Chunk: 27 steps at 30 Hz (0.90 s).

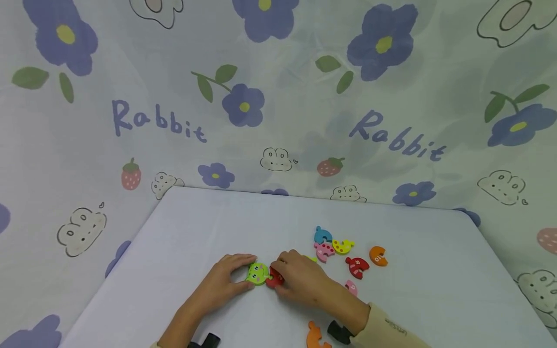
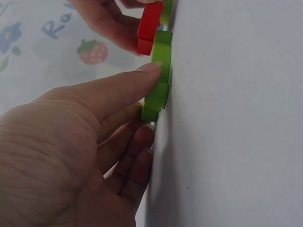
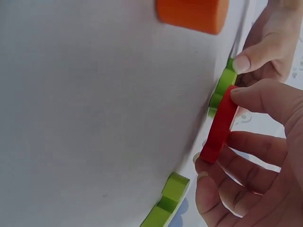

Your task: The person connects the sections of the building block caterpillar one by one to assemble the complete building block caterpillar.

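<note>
Head view: hands point(image 1: 219, 284) point(image 1: 301, 276) grip green face-piece point(image 1: 258, 274), red piece point(image 1: 273, 279).

from my head feed: face piece point(image 1: 257, 273) lime green, smile printed on. taking it as clock centre, red piece point(image 1: 275, 279) at 3 o'clock. between 2 and 3 i log a blue piece point(image 1: 323, 235), a pink piece point(image 1: 321, 252) with red dots, a dotted yellow piece point(image 1: 343, 247). farther at 3, an orange piece point(image 1: 376, 256), white numeral. tabletop point(image 1: 209, 217) white. backdrop cloth point(image 1: 296, 121) at 12: pale, purple-blue flowers, yellow centres, red strawberries.
</note>
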Each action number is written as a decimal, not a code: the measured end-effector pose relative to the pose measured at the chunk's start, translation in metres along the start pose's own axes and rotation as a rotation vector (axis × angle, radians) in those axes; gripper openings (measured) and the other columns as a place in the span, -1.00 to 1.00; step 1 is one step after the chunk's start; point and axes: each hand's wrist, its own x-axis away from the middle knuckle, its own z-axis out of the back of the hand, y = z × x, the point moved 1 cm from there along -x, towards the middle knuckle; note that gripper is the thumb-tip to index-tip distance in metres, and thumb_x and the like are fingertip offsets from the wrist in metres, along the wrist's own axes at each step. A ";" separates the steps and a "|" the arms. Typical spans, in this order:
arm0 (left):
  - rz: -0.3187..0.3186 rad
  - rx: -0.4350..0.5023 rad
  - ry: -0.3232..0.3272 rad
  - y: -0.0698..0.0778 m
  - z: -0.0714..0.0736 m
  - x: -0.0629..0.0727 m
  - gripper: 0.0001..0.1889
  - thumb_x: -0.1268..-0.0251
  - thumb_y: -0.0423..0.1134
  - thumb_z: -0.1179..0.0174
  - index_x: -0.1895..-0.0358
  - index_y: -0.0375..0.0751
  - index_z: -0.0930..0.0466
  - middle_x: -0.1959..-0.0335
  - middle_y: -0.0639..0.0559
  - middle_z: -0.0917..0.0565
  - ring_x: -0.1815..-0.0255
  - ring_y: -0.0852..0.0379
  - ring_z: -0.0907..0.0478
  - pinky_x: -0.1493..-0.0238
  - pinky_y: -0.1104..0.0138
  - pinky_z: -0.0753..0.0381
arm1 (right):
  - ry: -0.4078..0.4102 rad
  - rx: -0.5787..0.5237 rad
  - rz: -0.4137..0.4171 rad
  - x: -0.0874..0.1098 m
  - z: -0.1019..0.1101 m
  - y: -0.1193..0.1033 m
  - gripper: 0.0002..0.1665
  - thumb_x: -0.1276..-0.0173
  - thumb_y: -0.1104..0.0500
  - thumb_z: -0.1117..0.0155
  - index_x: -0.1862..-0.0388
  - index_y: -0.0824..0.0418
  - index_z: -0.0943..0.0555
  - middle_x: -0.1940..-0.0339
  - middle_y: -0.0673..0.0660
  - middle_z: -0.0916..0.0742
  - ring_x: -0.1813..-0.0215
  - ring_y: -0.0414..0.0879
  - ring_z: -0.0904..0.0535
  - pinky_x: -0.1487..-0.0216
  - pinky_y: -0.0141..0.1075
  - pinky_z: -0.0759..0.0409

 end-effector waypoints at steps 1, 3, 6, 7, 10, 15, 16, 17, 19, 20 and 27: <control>-0.002 0.000 0.000 0.000 0.000 0.000 -0.35 -0.11 -0.17 -0.60 -0.34 0.14 -0.64 -0.30 0.44 -0.56 -0.38 0.16 -0.46 -0.42 -0.03 -0.40 | -0.002 0.009 0.001 -0.001 0.000 0.000 -0.42 -0.30 -0.14 -0.57 -0.22 0.06 -0.71 -0.06 -0.02 -0.69 -0.03 -0.15 -0.55 -0.05 -0.31 -0.65; -0.008 0.001 -0.004 0.000 -0.001 -0.001 -0.35 -0.11 -0.17 -0.60 -0.34 0.13 -0.64 -0.31 0.44 -0.56 -0.38 0.16 -0.45 -0.42 -0.03 -0.40 | -0.008 0.023 -0.003 -0.001 0.001 -0.001 -0.42 -0.29 -0.14 -0.57 -0.22 0.06 -0.71 -0.06 -0.02 -0.69 -0.04 -0.14 -0.55 -0.05 -0.30 -0.65; -0.017 0.002 -0.009 0.002 -0.001 -0.001 -0.34 -0.12 -0.18 -0.60 -0.35 0.11 -0.64 -0.32 0.43 -0.56 -0.39 0.15 -0.45 -0.42 -0.03 -0.40 | -0.021 0.037 -0.015 -0.001 0.002 -0.001 -0.40 -0.28 -0.13 -0.58 -0.24 0.05 -0.70 -0.06 0.00 -0.68 -0.04 -0.13 -0.54 -0.06 -0.30 -0.65; -0.020 0.002 -0.008 0.002 -0.001 -0.002 -0.34 -0.12 -0.19 -0.60 -0.35 0.10 -0.64 -0.32 0.42 -0.56 -0.38 0.15 -0.45 -0.42 -0.03 -0.40 | -0.021 0.041 -0.016 -0.001 0.002 -0.001 -0.40 -0.27 -0.13 -0.59 -0.24 0.05 -0.70 -0.06 -0.01 -0.67 -0.04 -0.13 -0.54 -0.06 -0.30 -0.65; -0.021 0.001 -0.008 0.004 0.000 -0.002 -0.34 -0.12 -0.20 -0.60 -0.35 0.09 -0.64 -0.32 0.40 -0.57 -0.38 0.15 -0.45 -0.42 -0.02 -0.41 | -0.021 0.050 -0.014 -0.002 0.002 -0.002 -0.40 -0.27 -0.14 -0.59 -0.23 0.03 -0.71 -0.06 0.00 -0.67 -0.04 -0.13 -0.53 -0.04 -0.31 -0.65; -0.009 -0.019 -0.008 0.006 0.003 -0.001 -0.37 -0.16 -0.17 -0.58 -0.35 0.08 -0.65 -0.31 0.39 -0.57 -0.37 0.15 -0.45 -0.41 -0.01 -0.41 | -0.015 0.063 -0.002 -0.004 0.000 -0.004 -0.43 -0.28 -0.14 -0.59 -0.21 0.01 -0.73 -0.05 -0.01 -0.67 -0.02 -0.13 -0.52 -0.02 -0.33 -0.64; -0.008 -0.023 -0.006 0.006 0.003 -0.001 -0.38 -0.17 -0.16 -0.58 -0.34 0.08 -0.65 -0.31 0.39 -0.58 -0.37 0.15 -0.45 -0.41 -0.02 -0.42 | -0.014 0.063 -0.002 -0.005 0.000 -0.005 -0.43 -0.28 -0.14 -0.59 -0.21 0.01 -0.73 -0.05 -0.01 -0.67 -0.03 -0.13 -0.52 -0.03 -0.33 -0.64; -0.006 -0.026 -0.004 0.007 0.004 -0.001 -0.39 -0.18 -0.16 -0.57 -0.34 0.07 -0.65 -0.31 0.38 -0.58 -0.37 0.15 -0.45 -0.41 -0.02 -0.42 | -0.013 0.063 -0.002 -0.005 0.000 -0.005 -0.44 -0.28 -0.13 -0.59 -0.21 0.01 -0.73 -0.05 -0.01 -0.67 -0.03 -0.14 -0.52 -0.03 -0.33 -0.64; -0.010 -0.026 -0.001 0.007 0.004 -0.001 -0.40 -0.19 -0.15 -0.57 -0.33 0.05 -0.65 -0.31 0.35 -0.59 -0.36 0.13 -0.46 -0.40 -0.03 -0.42 | -0.015 0.067 0.001 -0.006 0.000 -0.007 -0.46 -0.28 -0.12 -0.59 -0.20 0.02 -0.74 -0.05 0.00 -0.68 -0.03 -0.14 -0.52 -0.03 -0.34 -0.64; -0.013 -0.027 0.000 0.007 0.004 -0.001 -0.41 -0.19 -0.15 -0.56 -0.33 0.05 -0.66 -0.31 0.34 -0.60 -0.35 0.13 -0.46 -0.40 -0.03 -0.42 | -0.018 0.074 0.003 -0.007 0.001 -0.008 -0.47 -0.29 -0.11 -0.59 -0.18 0.02 -0.74 -0.05 0.00 -0.68 -0.03 -0.14 -0.52 -0.03 -0.35 -0.64; -0.011 -0.019 -0.007 0.006 0.001 -0.001 -0.42 -0.20 -0.13 -0.56 -0.33 0.08 -0.66 -0.30 0.36 -0.59 -0.36 0.14 -0.46 -0.41 -0.04 -0.41 | -0.046 0.052 -0.028 -0.006 0.001 -0.007 -0.46 -0.28 -0.12 -0.60 -0.19 0.00 -0.73 -0.06 -0.01 -0.68 -0.04 -0.13 -0.51 -0.03 -0.32 -0.64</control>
